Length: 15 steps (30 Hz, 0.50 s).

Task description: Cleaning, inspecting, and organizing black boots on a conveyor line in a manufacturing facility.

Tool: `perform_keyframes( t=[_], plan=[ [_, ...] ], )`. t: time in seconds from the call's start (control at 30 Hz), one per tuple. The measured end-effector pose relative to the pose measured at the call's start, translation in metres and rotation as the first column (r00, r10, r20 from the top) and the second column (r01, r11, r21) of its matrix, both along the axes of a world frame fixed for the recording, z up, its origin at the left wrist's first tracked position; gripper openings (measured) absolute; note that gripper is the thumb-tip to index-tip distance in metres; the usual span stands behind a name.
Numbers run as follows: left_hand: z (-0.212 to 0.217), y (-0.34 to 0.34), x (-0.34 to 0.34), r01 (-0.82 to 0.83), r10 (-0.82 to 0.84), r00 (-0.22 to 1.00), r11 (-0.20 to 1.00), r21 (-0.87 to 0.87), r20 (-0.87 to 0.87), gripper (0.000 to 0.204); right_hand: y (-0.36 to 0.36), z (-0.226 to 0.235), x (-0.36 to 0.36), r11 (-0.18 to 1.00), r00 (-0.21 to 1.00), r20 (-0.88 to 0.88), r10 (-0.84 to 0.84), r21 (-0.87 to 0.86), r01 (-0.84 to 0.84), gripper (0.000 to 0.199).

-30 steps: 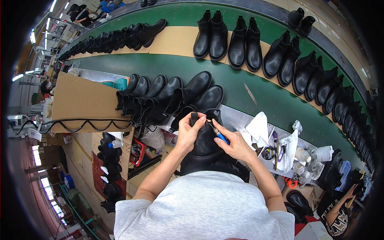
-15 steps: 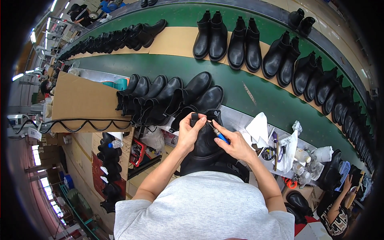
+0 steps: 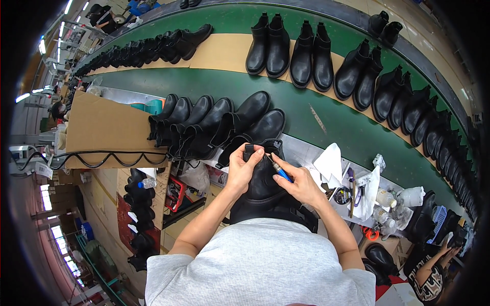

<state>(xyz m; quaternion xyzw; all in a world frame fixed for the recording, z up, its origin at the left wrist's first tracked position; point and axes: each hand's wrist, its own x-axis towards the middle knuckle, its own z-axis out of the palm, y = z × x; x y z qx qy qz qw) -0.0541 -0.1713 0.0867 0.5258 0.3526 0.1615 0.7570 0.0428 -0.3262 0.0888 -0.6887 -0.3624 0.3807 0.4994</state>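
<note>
A black leather ankle boot (image 3: 263, 184) is held against my lap, its opening up and its toe toward me. My left hand (image 3: 242, 171) pinches the boot's top edge beside a black pull tab (image 3: 248, 148). My right hand (image 3: 302, 184) grips a slim tool with a blue handle (image 3: 282, 173). The tool's thin metal tip touches or nearly touches the boot's top edge, close to my left fingertips; its exact shape is too small to tell.
Black boots (image 3: 247, 109) lie beside my left hand; several pairs (image 3: 278, 46) stand on the green conveyor (image 3: 301, 109). A cardboard sheet (image 3: 109, 130) is at left. White cloth (image 3: 328, 164), tools and plastic bottles (image 3: 384, 198) lie right. A co-worker's arm (image 3: 431, 265) shows lower right.
My hands, the boot and the tool stay almost in place. At the lower right, the co-worker's raised hand has come down, and both their hands are now at a dark boot-like object.
</note>
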Motion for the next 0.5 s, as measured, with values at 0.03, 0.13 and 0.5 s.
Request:
perform_keyframes(
  t=[0.03, 0.13, 0.5],
  plan=[
    [-0.001, 0.000, 0.000, 0.000, 0.000, 1.000, 1.000, 0.012, 0.005, 0.011, 0.000, 0.001, 0.000, 1.000, 1.000, 0.000, 0.000, 0.000, 0.000, 0.054],
    [-0.001, 0.000, -0.001, 0.000, 0.000, 1.000, 1.000, 0.003, 0.010, 0.011, 0.000, 0.007, 0.001, 0.999, 1.000, -0.003, 0.012, -0.030, -0.012, 0.054],
    [0.006, -0.002, 0.001, 0.016, -0.016, 1.000, 0.998, -0.064, 0.011, 0.012, -0.005, -0.005, -0.002, 0.999, 1.000, -0.026, 0.017, 0.037, -0.016, 0.056]
  ],
)
